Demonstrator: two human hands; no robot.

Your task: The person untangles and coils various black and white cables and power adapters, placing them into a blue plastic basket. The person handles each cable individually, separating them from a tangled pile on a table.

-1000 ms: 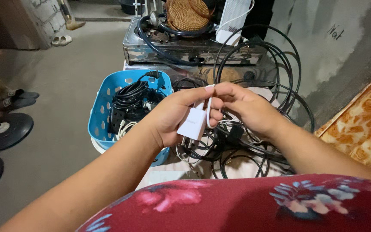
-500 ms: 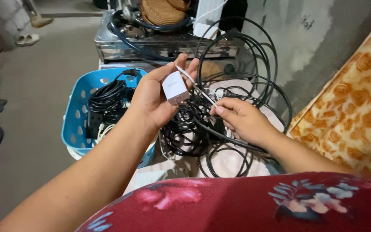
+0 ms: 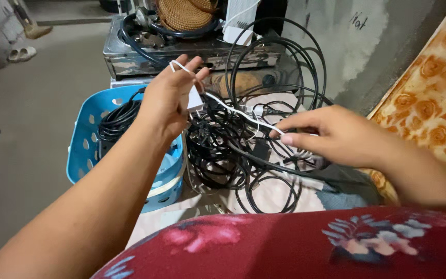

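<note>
My left hand (image 3: pixel 169 98) is raised above the blue basket and grips a small white charger block (image 3: pixel 195 99), mostly hidden behind the fingers. Its thin white cable (image 3: pixel 233 109) loops over my fingertips and runs right to my right hand (image 3: pixel 331 135), which pinches it between thumb and forefinger. Both hands hover over a tangled heap of black cables (image 3: pixel 243 150) lying on a pale cloth.
A blue perforated basket (image 3: pixel 86 139) at left holds coiled black cords. Behind stands a metal gas stove (image 3: pixel 181 51) with a woven rattan item (image 3: pixel 184 13) and a white device on it. An orange floral mat (image 3: pixel 434 103) is at right. Sandals lie on the concrete floor.
My left hand turned palm away, closing around the charger and looping the cable over its fingers. My right hand slid rightward along the white cable, stretching it out.
</note>
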